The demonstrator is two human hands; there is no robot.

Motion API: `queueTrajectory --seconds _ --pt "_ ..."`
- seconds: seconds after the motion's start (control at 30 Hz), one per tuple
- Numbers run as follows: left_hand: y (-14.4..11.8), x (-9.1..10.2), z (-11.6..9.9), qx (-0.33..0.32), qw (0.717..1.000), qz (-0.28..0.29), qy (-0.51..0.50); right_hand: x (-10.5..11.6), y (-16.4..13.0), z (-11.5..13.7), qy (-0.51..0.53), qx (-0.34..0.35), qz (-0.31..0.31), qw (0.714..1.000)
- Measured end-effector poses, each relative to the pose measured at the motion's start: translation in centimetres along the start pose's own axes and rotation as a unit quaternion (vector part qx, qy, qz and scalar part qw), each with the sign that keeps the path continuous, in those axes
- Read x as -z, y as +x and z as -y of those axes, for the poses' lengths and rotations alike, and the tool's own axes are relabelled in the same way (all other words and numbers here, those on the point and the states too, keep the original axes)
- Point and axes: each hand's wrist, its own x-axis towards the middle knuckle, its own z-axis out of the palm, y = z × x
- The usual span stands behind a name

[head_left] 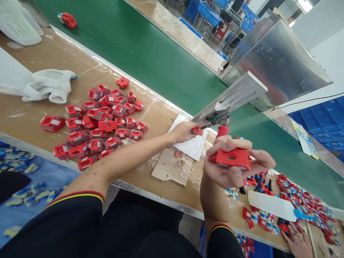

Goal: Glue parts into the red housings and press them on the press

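Your right hand (233, 165) is closed around a red plastic block (232, 158), held up off the bench between thumb and fingers, just below the red-handled tool (219, 123) on the metal fixture (236, 96). Your left hand (184, 131) is stretched forward, fingertips pinching a small red part (197, 131) set against the tool's tip, above a white paper sheet (192, 145). A pile of red parts (102, 122) lies well to the left on the workbench (34, 118), near a white glove (49, 85). Another person's hand (298, 242) rests at the lower right, beside a white scraper (271, 205).
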Motion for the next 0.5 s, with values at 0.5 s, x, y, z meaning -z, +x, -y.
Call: queueTrajectory --seconds 0.5 --pt "-0.6 0.1 0.1 0.002 1.0 0.006 0.001 0.6 1.3 0.7 -0.038 -0.023 0.141 0.989"
